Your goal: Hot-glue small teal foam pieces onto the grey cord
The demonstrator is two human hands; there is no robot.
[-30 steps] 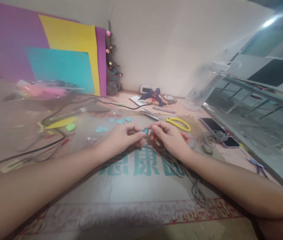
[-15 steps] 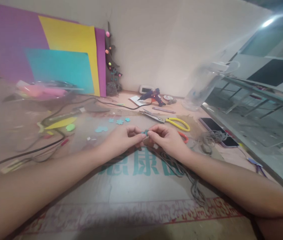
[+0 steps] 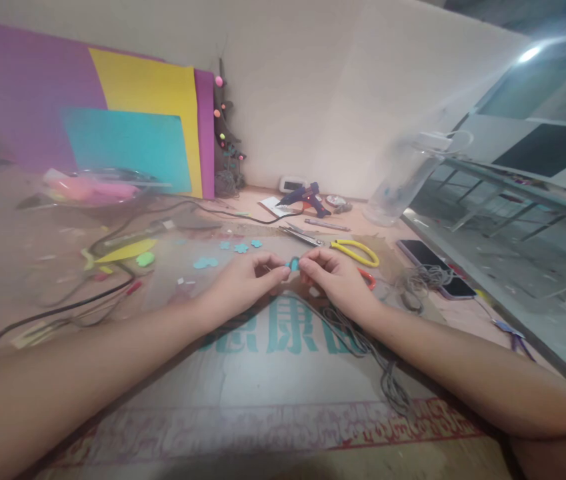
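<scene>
Between the fingertips of both hands is a small blue foam piece (image 3: 294,265), mostly covered, so its full shape is unclear. My left hand (image 3: 257,277) pinches it from the left, thumb against forefinger. From the other side my right hand (image 3: 330,272) pinches it too. Grey cord (image 3: 345,327) trails below my right hand over the board; whether it joins the piece I cannot tell. Several blue foam flowers (image 3: 241,248) lie just beyond my left hand. Scissors with yellow handles (image 3: 355,252) rest behind my right hand, and an orange handle (image 3: 367,279) shows beside it.
A glue gun (image 3: 307,197) lies at the back, its black cable (image 3: 163,207) running left. A phone (image 3: 433,267) with tangled cord on it sits right, near the table edge. A clear plastic jug (image 3: 397,183) stands behind. Coloured sheets (image 3: 147,147) lean at left.
More of the blue piece shows between my fingertips, and it looks turned. Both hands stay in nearly the same place. The camera view has shifted slightly.
</scene>
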